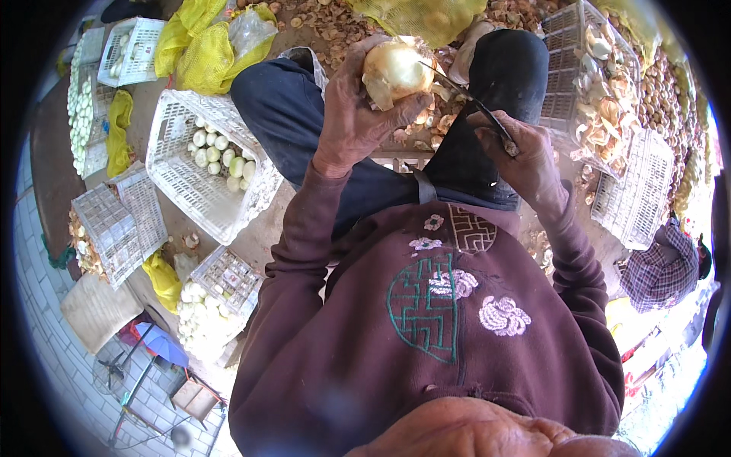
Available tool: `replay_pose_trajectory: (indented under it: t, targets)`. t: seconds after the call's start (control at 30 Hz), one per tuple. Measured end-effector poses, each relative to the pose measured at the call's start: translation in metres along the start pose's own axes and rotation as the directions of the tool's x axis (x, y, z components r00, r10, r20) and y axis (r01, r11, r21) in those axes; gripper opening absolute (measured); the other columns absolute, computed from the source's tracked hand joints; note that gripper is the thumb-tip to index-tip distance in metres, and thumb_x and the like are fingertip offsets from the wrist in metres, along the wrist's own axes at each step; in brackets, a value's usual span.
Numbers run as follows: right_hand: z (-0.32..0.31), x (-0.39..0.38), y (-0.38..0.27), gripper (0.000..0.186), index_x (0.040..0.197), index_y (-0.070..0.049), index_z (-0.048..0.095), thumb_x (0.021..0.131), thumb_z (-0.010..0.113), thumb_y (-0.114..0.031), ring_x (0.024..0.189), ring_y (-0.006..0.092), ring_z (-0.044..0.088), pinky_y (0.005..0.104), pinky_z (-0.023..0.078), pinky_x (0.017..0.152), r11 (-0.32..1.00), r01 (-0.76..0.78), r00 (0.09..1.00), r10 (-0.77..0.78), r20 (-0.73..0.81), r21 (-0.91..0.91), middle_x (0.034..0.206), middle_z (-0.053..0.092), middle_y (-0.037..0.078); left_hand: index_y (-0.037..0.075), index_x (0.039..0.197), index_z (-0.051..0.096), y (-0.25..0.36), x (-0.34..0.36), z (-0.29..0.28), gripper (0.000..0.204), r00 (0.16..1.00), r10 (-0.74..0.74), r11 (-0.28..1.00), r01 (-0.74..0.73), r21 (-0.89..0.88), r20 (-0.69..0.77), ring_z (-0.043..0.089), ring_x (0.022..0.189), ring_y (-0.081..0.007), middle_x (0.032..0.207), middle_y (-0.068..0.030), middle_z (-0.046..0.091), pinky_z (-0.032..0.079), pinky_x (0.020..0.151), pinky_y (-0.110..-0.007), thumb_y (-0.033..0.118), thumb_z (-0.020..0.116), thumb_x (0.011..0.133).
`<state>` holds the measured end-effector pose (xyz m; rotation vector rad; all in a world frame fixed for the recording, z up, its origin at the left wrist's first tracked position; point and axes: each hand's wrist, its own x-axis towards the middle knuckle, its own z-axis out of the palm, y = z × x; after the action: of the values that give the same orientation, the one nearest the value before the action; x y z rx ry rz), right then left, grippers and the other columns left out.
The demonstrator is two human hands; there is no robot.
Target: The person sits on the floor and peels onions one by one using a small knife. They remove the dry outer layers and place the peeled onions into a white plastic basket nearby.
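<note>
Above my lap, my left hand (355, 114) is wrapped around a large onion (401, 70). Pale flesh shows on top, and loose brown skin hangs at its side. My right hand (521, 152) grips a dark-handled knife (487, 113), whose blade slants up and left. The blade's tip reaches the right side of the onion; whether it cuts in, I cannot tell. To the left of my knee, a white plastic crate (169, 164) holds several peeled onions (221, 156).
Onion skins (335, 30) litter the ground ahead. Yellow mesh bags (204, 57) lie at the far left. A white crate (562, 72) heaped with skins stands beside my right knee, near many unpeeled onions (662, 99). Another crate of peeled onions (202, 316) is at lower left. A person in a checked shirt (661, 270) is at right.
</note>
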<state>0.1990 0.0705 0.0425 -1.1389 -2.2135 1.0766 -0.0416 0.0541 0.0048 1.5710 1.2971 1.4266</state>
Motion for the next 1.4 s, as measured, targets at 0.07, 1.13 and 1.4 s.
replay_pose_trajectory:
  t: [0.07,1.13,1.4]
  targets:
    - [0.000,0.000,0.005,0.016,0.100,-0.004,0.062,0.084,0.061,-0.003,0.072,0.0267,0.060,0.0323,0.048,0.064,0.998,-0.046,0.997,0.043,0.066,0.042,0.078,0.062,0.014,0.003,0.120,0.046,-0.002,-0.002,-0.001,0.071,1.000,0.014,1.000,-0.013,0.023,-0.007,0.063,0.089,-0.0213,0.100,-0.0127,0.061,0.054,0.077,-0.032,0.029,0.085,0.067]
    - [-0.004,0.023,0.037,0.040,0.110,-0.005,0.060,0.073,0.060,0.009,0.079,0.0331,0.063,0.0349,0.051,0.067,0.900,0.284,0.958,-0.275,0.077,-0.331,0.086,0.061,0.014,0.003,0.114,0.052,0.024,-0.028,0.010,0.038,0.860,-0.473,0.519,0.448,-0.728,0.192,0.060,0.088,-0.0128,0.101,-0.0052,0.058,0.052,0.070,-0.026,0.013,0.069,0.081]
    - [0.069,-0.005,0.033,0.014,0.101,-0.001,0.066,0.089,0.059,-0.003,0.064,0.0045,0.051,0.0193,0.040,0.056,0.785,-0.057,0.997,0.081,-0.012,0.617,0.078,0.061,-0.004,0.004,0.118,0.048,0.022,-0.024,0.033,0.045,0.925,-0.379,0.634,0.245,-0.733,-0.019,0.055,0.094,-0.0143,0.107,-0.0064,0.053,0.050,0.079,-0.028,0.010,0.069,0.079]
